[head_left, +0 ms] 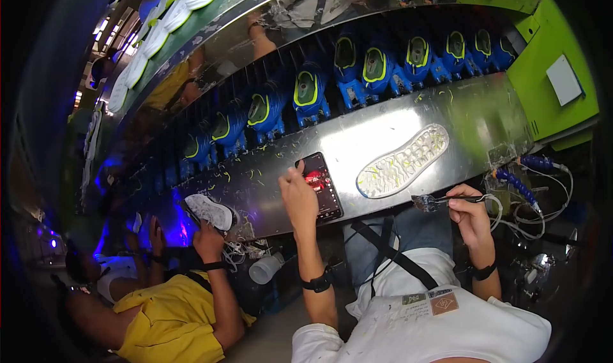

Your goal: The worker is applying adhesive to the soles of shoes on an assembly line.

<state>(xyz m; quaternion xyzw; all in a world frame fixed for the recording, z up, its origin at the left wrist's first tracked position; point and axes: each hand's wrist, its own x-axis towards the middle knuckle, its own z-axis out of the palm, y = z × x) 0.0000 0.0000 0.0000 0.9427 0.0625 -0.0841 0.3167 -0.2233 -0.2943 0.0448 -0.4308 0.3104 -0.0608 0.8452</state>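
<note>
My left hand (299, 200) rests at the left edge of a smartphone (329, 200) lying on the metal bench, one finger stretched out on its lit screen. Nothing is held in that hand. In front of the bench edge, my right hand (471, 217) is closed round the dark handle of a brush (431, 203), its bristles pointing left. Between the phone and the brush, a white shoe sole (405, 161) lies tread up on the bench, tilted toward the upper right.
Several blue shoes (308, 91) with yellow-green collars line the back of the metal bench (472, 123). A green panel (552, 75) stands right, above blue coiled hoses (520, 187). A co-worker in yellow (172, 318) holds a white sole (209, 211) at left. More soles (156, 40) fill an upper shelf.
</note>
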